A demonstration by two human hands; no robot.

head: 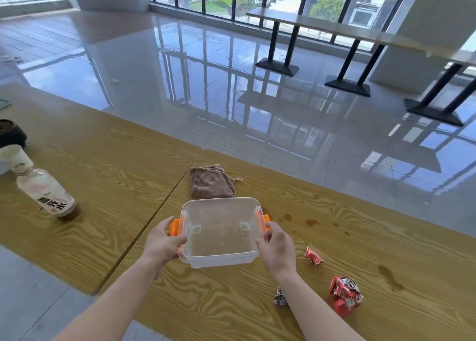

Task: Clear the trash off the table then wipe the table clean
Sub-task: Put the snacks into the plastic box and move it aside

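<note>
A clear plastic box (pixel 221 231) with orange handles is held over the wooden table (pixel 334 263). My left hand (pixel 162 242) grips its left handle and my right hand (pixel 277 249) grips its right side. The box holds nothing. Behind it lies a folded brown cloth (pixel 211 182). To the right of my right arm lie a small red wrapper (pixel 313 256) and a larger crumpled red wrapper (pixel 346 295). A dark wrapper (pixel 280 297) peeks out from under my right forearm. Brown spill stains (pixel 311 222) mark the table right of the box.
On the adjoining table at left stand a bottle (pixel 47 193) with a white cap and a dark bowl-like object (pixel 10 134). Another stain (pixel 390 277) lies at far right. Glossy floor and black-legged tables (pixel 355 83) are beyond.
</note>
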